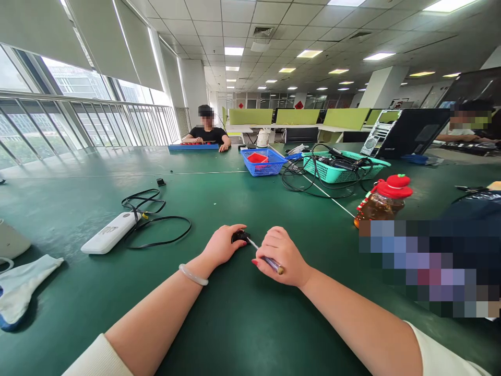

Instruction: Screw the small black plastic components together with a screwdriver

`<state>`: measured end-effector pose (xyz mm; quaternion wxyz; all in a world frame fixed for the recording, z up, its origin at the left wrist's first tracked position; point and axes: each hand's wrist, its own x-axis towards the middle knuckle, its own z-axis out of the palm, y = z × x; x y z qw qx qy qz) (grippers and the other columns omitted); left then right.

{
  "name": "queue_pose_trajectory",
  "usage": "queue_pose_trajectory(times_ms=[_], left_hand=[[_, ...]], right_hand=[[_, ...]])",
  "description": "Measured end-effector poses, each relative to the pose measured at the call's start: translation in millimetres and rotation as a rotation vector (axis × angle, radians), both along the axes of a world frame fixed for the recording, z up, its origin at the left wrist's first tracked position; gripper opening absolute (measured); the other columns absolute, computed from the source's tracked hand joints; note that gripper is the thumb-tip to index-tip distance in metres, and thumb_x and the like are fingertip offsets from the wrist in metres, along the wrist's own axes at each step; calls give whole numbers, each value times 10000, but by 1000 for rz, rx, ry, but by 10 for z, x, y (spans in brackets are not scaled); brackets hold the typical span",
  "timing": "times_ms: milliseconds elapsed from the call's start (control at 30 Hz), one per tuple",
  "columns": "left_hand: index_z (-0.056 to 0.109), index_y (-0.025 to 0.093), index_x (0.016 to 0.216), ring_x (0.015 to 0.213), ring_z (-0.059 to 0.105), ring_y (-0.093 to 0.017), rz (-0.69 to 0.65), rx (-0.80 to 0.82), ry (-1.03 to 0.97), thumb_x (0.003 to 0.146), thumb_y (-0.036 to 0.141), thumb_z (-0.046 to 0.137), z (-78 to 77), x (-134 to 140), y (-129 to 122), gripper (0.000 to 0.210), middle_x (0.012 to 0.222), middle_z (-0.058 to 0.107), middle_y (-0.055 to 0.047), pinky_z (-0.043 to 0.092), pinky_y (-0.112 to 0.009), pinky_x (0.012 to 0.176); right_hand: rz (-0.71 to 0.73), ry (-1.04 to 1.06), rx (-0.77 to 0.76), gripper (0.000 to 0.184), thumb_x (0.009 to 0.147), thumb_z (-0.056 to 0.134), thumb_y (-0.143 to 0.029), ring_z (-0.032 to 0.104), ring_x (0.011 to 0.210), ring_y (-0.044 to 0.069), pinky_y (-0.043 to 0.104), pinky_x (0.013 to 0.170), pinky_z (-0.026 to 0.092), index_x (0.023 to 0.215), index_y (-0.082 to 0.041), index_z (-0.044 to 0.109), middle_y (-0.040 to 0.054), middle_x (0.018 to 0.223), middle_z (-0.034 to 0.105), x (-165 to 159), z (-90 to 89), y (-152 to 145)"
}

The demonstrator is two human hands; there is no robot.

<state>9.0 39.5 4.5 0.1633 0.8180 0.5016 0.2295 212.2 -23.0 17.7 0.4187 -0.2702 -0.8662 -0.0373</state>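
Observation:
My left hand [224, 244] is closed around a small black part [240, 236] on the green tabletop, thumb and fingers on either side of it. What kind of part it is, I cannot make out. A screwdriver [271, 262] with a see-through handle and a thin metal shaft is gripped in my right hand [279, 256]. The shaft points left and its tip meets the black part, or lies very close to it. My right fingers wrap round the handle, and its brownish end sticks out toward me.
Left of my hands lie a white power bank [107, 235] and a black cable [178, 243]. Farther off stand a blue basket [266, 166] and a green basket [332, 172] with tangled cables. A red-lidded jar [381, 203] is at right. A person [207, 130] sits across the table.

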Motion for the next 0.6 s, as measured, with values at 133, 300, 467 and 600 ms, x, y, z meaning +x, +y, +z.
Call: queue_pose_trajectory(times_ms=[133,300,467,600], left_hand=[[638,270,1236,1073,624,-231,2,-47,-35,786,252,696,2,1,2,454,1101,720,-27,480,-349,968],[673,286,1193,1077,616,-247,-12,-1,16,823,319,657,-12,-10,-12,372,1104,704,-43,474,-381,981],[664,290,1206,1070,615,-237,-14,3,16,824,324,663,-32,-10,-16,383,1097,702,-42,477,-368,975],[642,274,1227,1102,597,-233,-9,7,4,814,285,674,-33,2,-24,414,1111,701,-42,469,-361,989]], right_hand=[[20,-91,54,318,936,502,-359,458,662,157,383,876,380,672,-208,595,-4,629,531,-43,-28,-12],[14,-147,56,292,931,522,-338,471,670,153,385,912,375,686,-204,606,-5,643,537,-32,-29,-11],[12,-225,87,286,918,545,-340,464,681,154,388,946,364,674,-204,609,-8,641,523,-36,-24,-31],[16,-329,104,283,912,560,-350,470,700,158,400,970,345,675,-205,611,-13,637,517,-48,-40,-36]])
